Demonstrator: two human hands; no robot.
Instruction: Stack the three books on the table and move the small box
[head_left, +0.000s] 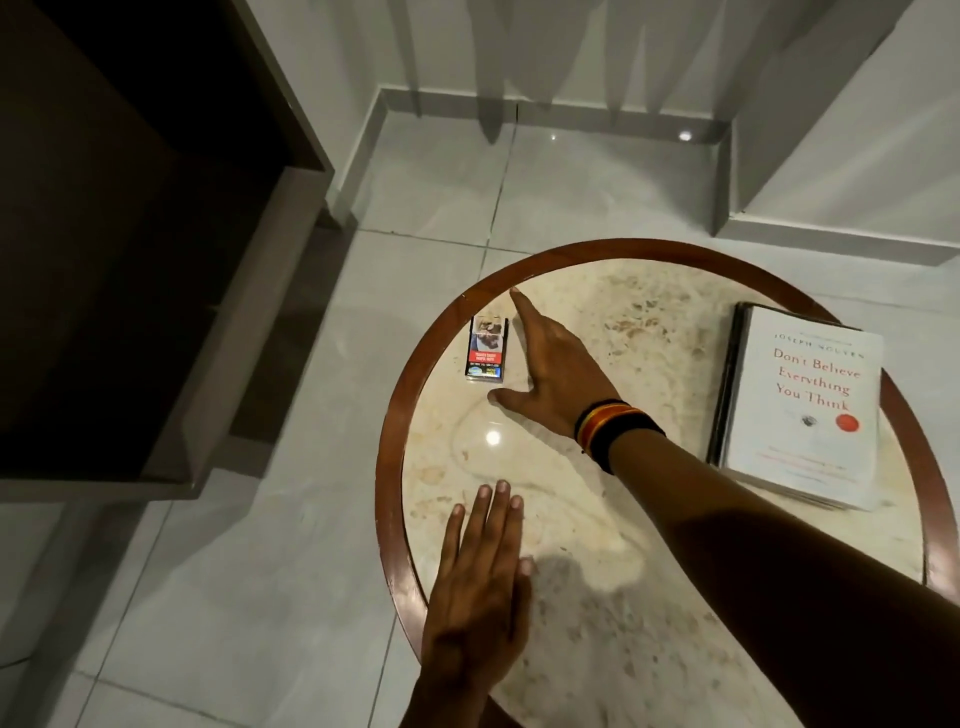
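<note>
A round marble table (649, 322) with a dark wooden rim fills the right half of the head view. A stack of books (800, 410) lies at its right side, a white-covered book with red lettering on top. The small box (487, 349), dark with a red label, lies flat near the table's far left rim. My right hand (550, 374) lies open just right of the box, fingers stretched toward the rim and thumb below the box, not gripping it. Flat on the table's near left edge rests my left hand (483, 577), fingers together, holding nothing.
A dark wooden cabinet (130, 234) stands to the left of the table. The floor (270, 571) is glossy pale tile, with white walls and a skirting step at the back and right.
</note>
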